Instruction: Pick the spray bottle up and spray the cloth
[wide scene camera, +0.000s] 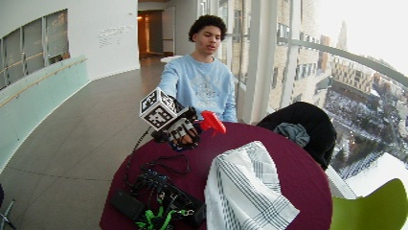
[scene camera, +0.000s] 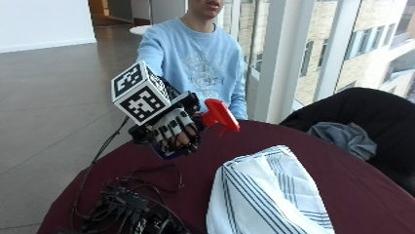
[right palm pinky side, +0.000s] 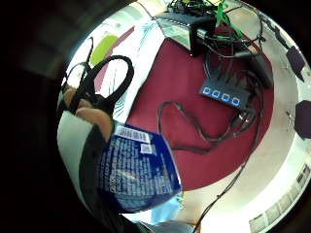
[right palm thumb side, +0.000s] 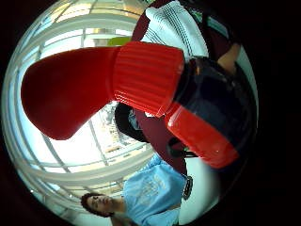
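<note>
From the outside view we see the gloved right hand (scene camera: 172, 129) raised above the round, maroon-covered surface (scene camera: 363, 190), its fingers curled round the body of the spray bottle (scene camera: 195, 131), which it holds up in the air. The bottle's red spray head (scene camera: 220, 116) sticks out past the hand on the side of the striped white cloth (scene camera: 266, 195), which lies flat on the surface, below and beside the hand and well apart from the nozzle. A tangle of black cables and a hub (scene camera: 129, 207) sits on the surface near its edge, under the hand. The wide outside view shows the same: the hand gripping the bottle aloft over the surface, the cloth spread in front, a dark jacket (wide scene camera: 306, 129) draped over a chair beyond the surface. In the little finger side palm view we see the bottle's blue label (right palm pinky side: 138, 170) close against the palm, with bare fingertips (right palm pinky side: 95, 116) wrapped at its edge, and the maroon surface with cables and the hub far below. In the thumb side palm view the red spray head (right palm thumb side: 99, 84) fills much of the picture; we cannot tell whether a finger rests on the trigger.
</note>
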